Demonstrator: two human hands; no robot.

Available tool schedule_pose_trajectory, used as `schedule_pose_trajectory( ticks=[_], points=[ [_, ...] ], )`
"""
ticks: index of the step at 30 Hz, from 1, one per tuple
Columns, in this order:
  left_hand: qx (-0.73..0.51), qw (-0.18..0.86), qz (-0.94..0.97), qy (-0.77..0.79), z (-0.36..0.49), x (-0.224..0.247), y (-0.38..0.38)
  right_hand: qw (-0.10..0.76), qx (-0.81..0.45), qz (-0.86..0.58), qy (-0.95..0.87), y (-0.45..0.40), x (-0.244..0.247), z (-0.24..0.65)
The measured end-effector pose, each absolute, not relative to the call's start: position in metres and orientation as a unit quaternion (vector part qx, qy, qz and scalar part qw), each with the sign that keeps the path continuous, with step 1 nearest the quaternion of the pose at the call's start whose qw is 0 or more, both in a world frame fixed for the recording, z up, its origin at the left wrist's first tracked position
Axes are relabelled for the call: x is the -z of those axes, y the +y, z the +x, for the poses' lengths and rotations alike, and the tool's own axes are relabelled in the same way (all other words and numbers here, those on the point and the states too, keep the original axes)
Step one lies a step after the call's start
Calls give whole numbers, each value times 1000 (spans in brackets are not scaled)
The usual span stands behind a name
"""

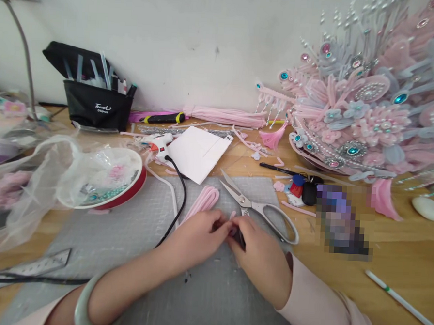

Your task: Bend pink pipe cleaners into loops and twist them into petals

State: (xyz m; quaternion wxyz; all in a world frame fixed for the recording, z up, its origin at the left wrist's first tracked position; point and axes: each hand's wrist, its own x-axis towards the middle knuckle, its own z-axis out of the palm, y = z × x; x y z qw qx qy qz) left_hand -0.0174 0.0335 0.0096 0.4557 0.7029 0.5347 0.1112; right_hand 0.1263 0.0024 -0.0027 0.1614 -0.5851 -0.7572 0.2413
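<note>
head view | small pink piece [232,214] is pinched between left hand [202,234] and right hand [264,264], touched by both; visible tip pointed away, full axis hidden | scissors [242,200] seen just beyond right hand

wall: just plain off-white [216,46], couple dark scuffs on it
table: light wood top [398,244], visible grain

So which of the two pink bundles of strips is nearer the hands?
The folded bundle, looped at its far end on the gray mat, beside the left hand; the straight bundle lies back along the wall.
</note>
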Motion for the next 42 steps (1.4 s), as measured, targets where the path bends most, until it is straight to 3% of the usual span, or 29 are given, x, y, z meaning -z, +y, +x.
schedule_pose_trajectory(
  ticks=[3,9,13,18,22,31,35,42],
  points=[
    [-134,510,660,535,-18,-12,36,225,-370,-582,-688,7,1,134],
    [-110,342,752,553,-16,-9,32,230,-677,-492,-496,15,-3,161],
    [-86,273,789,543,-12,-7,23,220,-743,-450,-445,17,-8,172],
    [-86,278,787,544,-13,-8,23,285,-750,-444,-400,18,-10,172],
    [-146,348,748,546,-14,-6,25,292,-711,-485,-417,19,-9,172],
    [-317,733,394,454,-8,-6,28,303,-809,-430,-263,21,-18,174],
    [-351,790,296,406,-10,-4,29,337,-825,-395,-224,23,-18,178],
    [-370,792,281,396,-13,0,31,353,-827,-365,-242,25,-18,184]
  ],
)
